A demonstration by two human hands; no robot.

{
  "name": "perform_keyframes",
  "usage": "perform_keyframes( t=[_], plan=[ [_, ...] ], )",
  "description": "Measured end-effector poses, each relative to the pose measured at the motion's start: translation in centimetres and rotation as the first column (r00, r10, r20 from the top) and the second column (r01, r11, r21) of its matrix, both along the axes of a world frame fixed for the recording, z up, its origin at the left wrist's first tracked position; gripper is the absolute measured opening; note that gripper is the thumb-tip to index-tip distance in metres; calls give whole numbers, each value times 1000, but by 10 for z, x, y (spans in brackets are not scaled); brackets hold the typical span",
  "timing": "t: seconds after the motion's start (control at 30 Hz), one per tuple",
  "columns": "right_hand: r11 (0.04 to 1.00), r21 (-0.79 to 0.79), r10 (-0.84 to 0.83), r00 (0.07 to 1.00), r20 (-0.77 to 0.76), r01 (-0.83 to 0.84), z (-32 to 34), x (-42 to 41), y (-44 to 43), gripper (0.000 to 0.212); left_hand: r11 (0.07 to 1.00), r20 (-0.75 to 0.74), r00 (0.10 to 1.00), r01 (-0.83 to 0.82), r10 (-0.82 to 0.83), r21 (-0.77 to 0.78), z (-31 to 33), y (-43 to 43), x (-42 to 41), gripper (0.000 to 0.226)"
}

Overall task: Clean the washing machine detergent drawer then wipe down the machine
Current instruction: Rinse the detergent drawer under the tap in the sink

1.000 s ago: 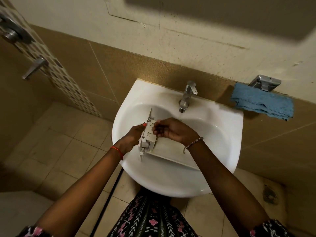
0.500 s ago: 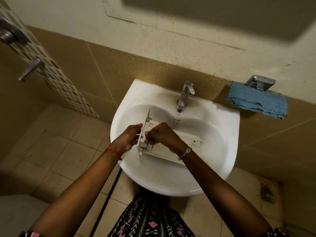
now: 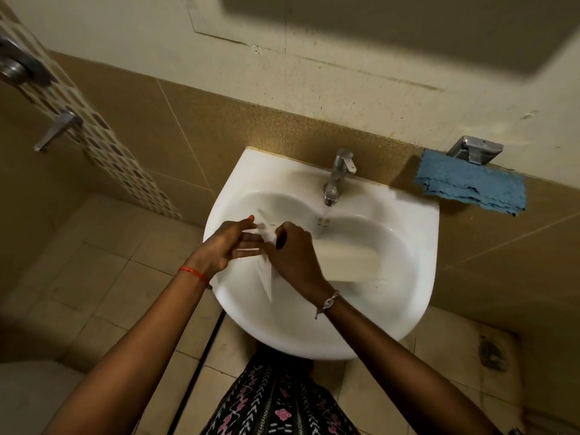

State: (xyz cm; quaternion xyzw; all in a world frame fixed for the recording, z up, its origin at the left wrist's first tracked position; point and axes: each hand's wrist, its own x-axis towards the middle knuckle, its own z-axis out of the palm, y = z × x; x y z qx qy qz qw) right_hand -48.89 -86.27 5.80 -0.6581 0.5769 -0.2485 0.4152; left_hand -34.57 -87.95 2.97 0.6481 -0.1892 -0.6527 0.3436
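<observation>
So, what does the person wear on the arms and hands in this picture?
Both forearms are bare, with no sleeves over them. The left wrist has a thin red thread band. The right wrist has a thin silver-coloured bracelet with a loose end hanging down. A fingernail of the left hand shows red polish. No gloves are worn.

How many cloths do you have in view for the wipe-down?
1. A blue cloth hangs on the wall ledge right of the sink, under a metal fixture. Others may lie outside the frame.
</observation>
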Motion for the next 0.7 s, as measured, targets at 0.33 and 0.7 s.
perform_keyframes(
  t=[0.33, 0.7],
  plan=[
    [929, 365, -249, 823, 511, 54, 49, -61, -68, 11, 991, 141, 990, 43, -25, -126, 21, -9, 32, 26],
    [879, 459, -301, 593, 747, -132, 20, -99, -102, 16, 894, 36, 944, 321, -327, -313, 73, -13, 37, 49]
  ],
)
